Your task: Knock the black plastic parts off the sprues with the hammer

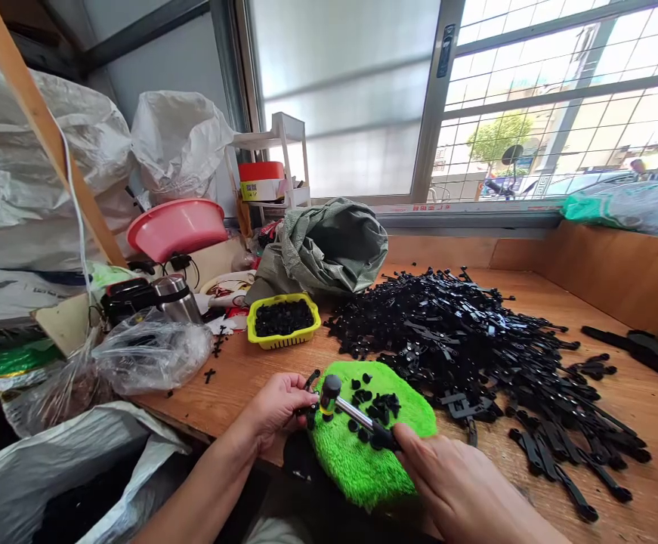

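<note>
My right hand point(447, 472) is closed round the dark grip of a small hammer point(354, 412), whose metal shaft slants up to the left. The hammer's head, dark on top and yellowish below, is over the left part of a bright green cloth point(351, 472). Just left of the head, my left hand point(280, 408) pinches a black plastic part point(310, 380) at the cloth's edge. Small black pieces point(384, 406) lie scattered on the cloth. Whether the hammer head touches the part cannot be made out.
A large pile of black plastic parts point(453, 325) spreads over the wooden table point(566, 302) to the right. A yellow basket point(310, 330) of small black pieces and a grey-green sack point(317, 249) stand behind the cloth. Plastic bags point(152, 351) and a steel cup point(178, 298) are at left.
</note>
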A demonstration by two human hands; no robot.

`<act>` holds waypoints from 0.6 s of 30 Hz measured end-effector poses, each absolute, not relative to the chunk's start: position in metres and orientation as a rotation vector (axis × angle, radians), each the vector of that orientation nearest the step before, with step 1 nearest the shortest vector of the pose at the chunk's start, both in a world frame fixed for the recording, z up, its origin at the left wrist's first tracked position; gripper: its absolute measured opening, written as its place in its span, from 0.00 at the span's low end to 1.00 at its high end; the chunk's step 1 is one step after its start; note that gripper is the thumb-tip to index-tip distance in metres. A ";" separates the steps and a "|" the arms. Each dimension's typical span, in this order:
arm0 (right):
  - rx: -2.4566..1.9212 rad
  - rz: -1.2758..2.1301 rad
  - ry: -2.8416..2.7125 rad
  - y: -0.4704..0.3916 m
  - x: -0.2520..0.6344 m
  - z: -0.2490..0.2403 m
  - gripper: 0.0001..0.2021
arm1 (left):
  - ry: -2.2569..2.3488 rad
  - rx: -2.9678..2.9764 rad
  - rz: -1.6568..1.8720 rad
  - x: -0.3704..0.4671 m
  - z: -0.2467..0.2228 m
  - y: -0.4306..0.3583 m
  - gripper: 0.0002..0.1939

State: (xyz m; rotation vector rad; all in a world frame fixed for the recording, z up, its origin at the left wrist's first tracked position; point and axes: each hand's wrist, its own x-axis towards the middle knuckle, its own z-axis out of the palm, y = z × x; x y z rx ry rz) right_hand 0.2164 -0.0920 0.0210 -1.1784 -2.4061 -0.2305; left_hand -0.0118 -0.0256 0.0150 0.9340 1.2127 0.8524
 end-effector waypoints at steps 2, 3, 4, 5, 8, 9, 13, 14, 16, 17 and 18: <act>-1.200 -0.235 -2.415 -0.090 0.216 0.021 0.13 | 1.203 0.940 0.857 -0.012 0.014 -0.025 0.15; -1.215 -0.230 -2.406 -0.089 0.216 0.021 0.13 | 1.199 0.943 0.860 -0.013 0.014 -0.024 0.15; -1.230 -0.223 -2.401 -0.089 0.217 0.021 0.13 | 1.197 0.946 0.859 -0.013 0.013 -0.024 0.15; -1.242 -0.218 -2.401 -0.089 0.217 0.021 0.13 | 1.198 0.948 0.856 -0.013 0.012 -0.023 0.15; -1.252 -0.213 -2.461 -0.090 0.218 0.021 0.13 | 1.193 0.949 0.848 -0.013 0.010 -0.023 0.15; -1.256 -0.212 -2.479 -0.091 0.218 0.021 0.13 | 1.184 0.946 0.854 -0.013 0.010 -0.023 0.15; -1.277 -0.201 -2.471 -0.095 0.215 0.022 0.14 | 1.157 0.928 0.881 -0.012 0.009 -0.024 0.14; -1.274 -0.203 -2.472 -0.095 0.213 0.021 0.14 | 1.157 0.926 0.878 -0.012 0.009 -0.024 0.14; -1.261 -0.211 -2.476 -0.095 0.212 0.020 0.15 | 1.156 0.929 0.875 -0.012 0.008 -0.025 0.14; -1.252 -0.208 -2.471 -0.094 0.212 0.019 0.14 | 1.153 0.934 0.876 -0.013 0.008 -0.026 0.14; -1.246 -0.200 -2.453 -0.094 0.212 0.019 0.15 | 1.144 0.943 0.879 -0.013 0.008 -0.026 0.13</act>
